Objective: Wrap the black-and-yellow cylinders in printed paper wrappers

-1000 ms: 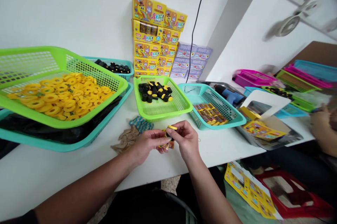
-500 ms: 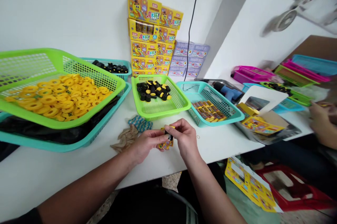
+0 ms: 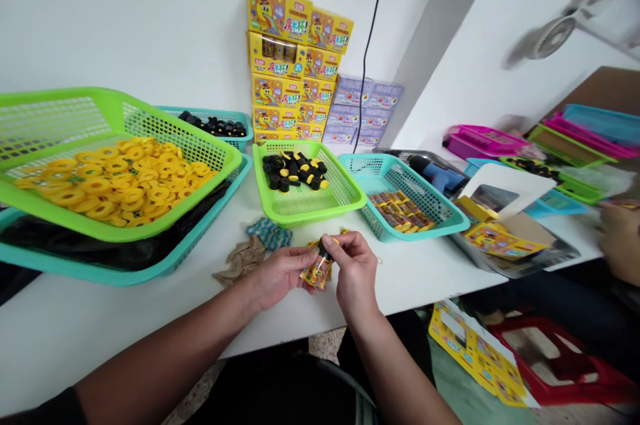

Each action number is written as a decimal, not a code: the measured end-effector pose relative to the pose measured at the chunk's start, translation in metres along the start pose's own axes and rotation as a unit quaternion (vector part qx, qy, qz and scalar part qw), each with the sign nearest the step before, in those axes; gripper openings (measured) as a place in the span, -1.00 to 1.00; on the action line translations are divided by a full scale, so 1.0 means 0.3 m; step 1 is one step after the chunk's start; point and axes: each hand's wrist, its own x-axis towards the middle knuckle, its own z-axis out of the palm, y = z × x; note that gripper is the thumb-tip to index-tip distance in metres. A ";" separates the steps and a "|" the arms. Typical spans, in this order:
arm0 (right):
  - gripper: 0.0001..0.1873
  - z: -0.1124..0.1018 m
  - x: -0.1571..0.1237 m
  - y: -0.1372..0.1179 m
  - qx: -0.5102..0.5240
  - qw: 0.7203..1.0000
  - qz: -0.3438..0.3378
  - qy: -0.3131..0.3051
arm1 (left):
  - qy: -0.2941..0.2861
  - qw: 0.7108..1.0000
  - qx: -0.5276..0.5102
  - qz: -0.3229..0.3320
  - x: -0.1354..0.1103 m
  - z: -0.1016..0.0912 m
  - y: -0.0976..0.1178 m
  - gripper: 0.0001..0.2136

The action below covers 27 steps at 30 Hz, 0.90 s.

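In the head view both my hands meet above the table's front part. My left hand (image 3: pixel 281 277) is closed, with thumb and fingers on a small yellow printed wrapper (image 3: pixel 317 273). The fingers of my right hand (image 3: pixel 358 272) pinch a small black cylindrical piece (image 3: pixel 324 250) at the wrapper's upper end. How far the wrapper goes around the piece is hidden by my fingers. More black pieces with yellow ends (image 3: pixel 295 170) lie in a green basket (image 3: pixel 325 213) just beyond. Yellow printed small packs (image 3: pixel 400 210) fill part of a turquoise basket (image 3: pixel 387 168) at the right.
At the left, a green basket (image 3: pixel 227 157) of yellow rings (image 3: pixel 120 178) rests on a turquoise basket (image 3: pixel 150 275). Crumpled cloths (image 3: pixel 245 258) lie beside my left hand. Boxes (image 3: pixel 280 55) are stacked against the wall. At far right is another person's hand (image 3: pixel 617 238).
The printed wrapper has come into fuller view below the black piece, with its printed face showing. My right thumb has shifted slightly up. The camera view has moved a little.
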 end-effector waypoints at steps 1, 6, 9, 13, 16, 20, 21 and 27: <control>-0.68 0.001 -0.008 0.007 0.005 1.000 -0.008 0.007 | -0.004 1.000 -0.006 -0.003 0.001 -0.001 0.000 -0.65; -0.69 -0.009 -0.031 0.002 -0.019 0.999 -0.020 -0.019 | -0.006 1.000 -0.018 -0.007 0.002 0.004 0.005 -0.64; -0.70 -0.023 -0.028 -0.007 -0.033 0.997 -0.013 -0.068 | 0.007 1.000 -0.027 0.001 0.004 0.008 0.013 -0.70; -0.74 -0.038 -0.014 -0.006 -0.051 0.991 0.004 -0.124 | 0.026 0.999 -0.041 0.006 0.002 0.014 0.021 -0.73; -0.74 -0.040 -0.005 -0.005 -0.033 0.993 0.028 -0.108 | 0.021 0.999 -0.031 0.001 0.000 0.018 0.021 -0.74; -0.77 -0.044 0.002 -0.004 0.006 0.992 0.057 -0.113 | 0.027 0.999 -0.017 0.004 -0.002 0.017 0.017 -0.80; -0.78 -0.047 0.003 -0.003 0.020 0.991 0.060 -0.119 | 0.020 1.000 -0.019 0.000 -0.001 0.015 0.016 -0.81; -0.87 -0.067 0.006 -0.010 0.013 0.989 0.022 -0.144 | -0.008 0.999 -0.047 -0.013 0.000 0.012 0.017 -0.77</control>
